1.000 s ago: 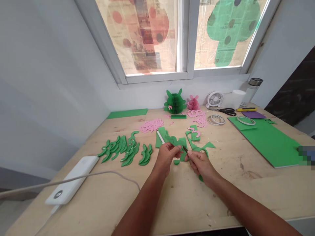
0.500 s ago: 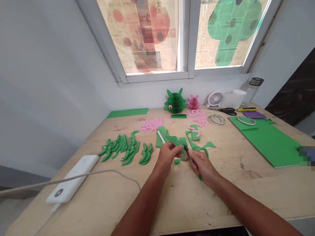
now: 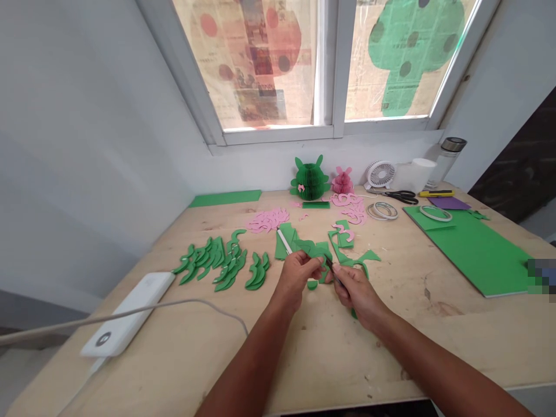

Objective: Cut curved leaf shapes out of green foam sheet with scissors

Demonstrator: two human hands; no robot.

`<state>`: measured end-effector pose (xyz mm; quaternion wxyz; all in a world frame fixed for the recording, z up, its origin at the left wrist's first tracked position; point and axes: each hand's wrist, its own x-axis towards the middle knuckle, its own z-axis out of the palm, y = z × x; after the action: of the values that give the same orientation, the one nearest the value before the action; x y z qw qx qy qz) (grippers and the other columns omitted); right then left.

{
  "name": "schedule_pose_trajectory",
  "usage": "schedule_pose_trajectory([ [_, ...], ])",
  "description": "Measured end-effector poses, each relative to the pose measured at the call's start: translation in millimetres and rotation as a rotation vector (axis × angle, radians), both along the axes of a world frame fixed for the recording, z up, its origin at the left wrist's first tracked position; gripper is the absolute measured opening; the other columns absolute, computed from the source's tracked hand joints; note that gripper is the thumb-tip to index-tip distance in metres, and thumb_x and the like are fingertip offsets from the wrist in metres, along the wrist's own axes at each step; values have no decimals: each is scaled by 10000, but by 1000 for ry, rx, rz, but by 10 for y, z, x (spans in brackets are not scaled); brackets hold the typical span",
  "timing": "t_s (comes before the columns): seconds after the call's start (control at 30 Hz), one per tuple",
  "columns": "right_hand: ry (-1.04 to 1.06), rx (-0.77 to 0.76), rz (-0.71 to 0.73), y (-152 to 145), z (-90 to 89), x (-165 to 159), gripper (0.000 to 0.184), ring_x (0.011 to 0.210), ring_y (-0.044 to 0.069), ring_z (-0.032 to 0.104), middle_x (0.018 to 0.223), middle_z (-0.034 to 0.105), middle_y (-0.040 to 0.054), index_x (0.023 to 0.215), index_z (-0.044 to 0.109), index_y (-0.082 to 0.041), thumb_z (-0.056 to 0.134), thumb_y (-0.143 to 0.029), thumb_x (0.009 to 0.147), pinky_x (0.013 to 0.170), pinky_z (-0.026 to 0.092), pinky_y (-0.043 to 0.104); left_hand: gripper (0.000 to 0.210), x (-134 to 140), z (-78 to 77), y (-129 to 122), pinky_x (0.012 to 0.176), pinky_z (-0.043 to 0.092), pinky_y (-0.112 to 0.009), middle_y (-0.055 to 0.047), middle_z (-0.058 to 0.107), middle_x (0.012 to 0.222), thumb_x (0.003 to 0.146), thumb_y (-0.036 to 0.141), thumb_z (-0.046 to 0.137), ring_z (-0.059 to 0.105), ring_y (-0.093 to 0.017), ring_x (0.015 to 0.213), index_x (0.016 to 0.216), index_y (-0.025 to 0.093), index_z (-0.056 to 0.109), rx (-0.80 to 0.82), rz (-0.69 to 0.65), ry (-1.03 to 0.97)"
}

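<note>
Lower centre, our left hand [image 3: 297,274] pinches green paper [image 3: 313,249], our right hand [image 3: 357,289] clenches one dark tool [image 3: 329,262]; two figures [image 3: 310,184] [image 3: 343,184] stand mid-frame.

Left hand [image 3: 299,273] pinched; right hand [image 3: 355,289] apparently curled.

1. Green paper piece [image 3: 309,248]: thin, with a curved, wavy upper edge, pinched in the left hand [image 3: 297,278]; its lower part is hidden behind the fingers.
2. Slim dark tool [image 3: 329,262]: held in the right hand [image 3: 358,292], slanting up and leftward, its tip at the paper's right edge; its handle is mostly covered, its exact kind unclear.
</note>
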<state>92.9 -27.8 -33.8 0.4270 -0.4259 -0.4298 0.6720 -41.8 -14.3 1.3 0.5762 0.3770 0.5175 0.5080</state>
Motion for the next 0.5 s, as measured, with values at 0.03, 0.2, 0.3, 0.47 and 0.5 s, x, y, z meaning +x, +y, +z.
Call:
schedule_pose_trajectory([
  [0.03,-3,1,-1,-1,5,-1,420,356,39,153,388,294,-99,686,573,-144,540,-551,783,347,98,183,169,-2,0,1,519,401,-248,-6,587,491,567,250,685,518,-114,468,537,153,551,0,-1,-2],
  [0.2,-30,-2,-4,-6,38,2,437,351,38,154,384,291,-99,674,569,-146,545,-573,763,341,101,181,175,-16,-14,16,508,396,-246,-9,582,484,559,263,692,509,-114,464,541,150,560,3,-25,-1],
  [0.3,-34,-1,-1,-7,34,7,431,351,39,159,387,291,-99,687,572,-147,542,-569,766,339,105,180,179,-23,-21,22,501,392,-244,-11,578,480,558,269,695,504,-113,463,541,148,564,3,-35,0],
  [0.47,-61,6,6,-2,25,12,430,346,46,159,386,288,-98,682,567,-153,529,-573,768,338,111,190,168,-33,2,15,488,385,-240,-22,602,510,551,260,695,489,-106,455,543,149,570,13,-43,-5],
  [0.5,-67,7,8,-1,29,13,429,346,47,159,385,288,-98,681,567,-152,530,-571,768,339,110,191,169,-37,8,13,487,385,-241,-23,603,512,551,259,695,488,-106,455,539,150,567,14,-47,-4],
])
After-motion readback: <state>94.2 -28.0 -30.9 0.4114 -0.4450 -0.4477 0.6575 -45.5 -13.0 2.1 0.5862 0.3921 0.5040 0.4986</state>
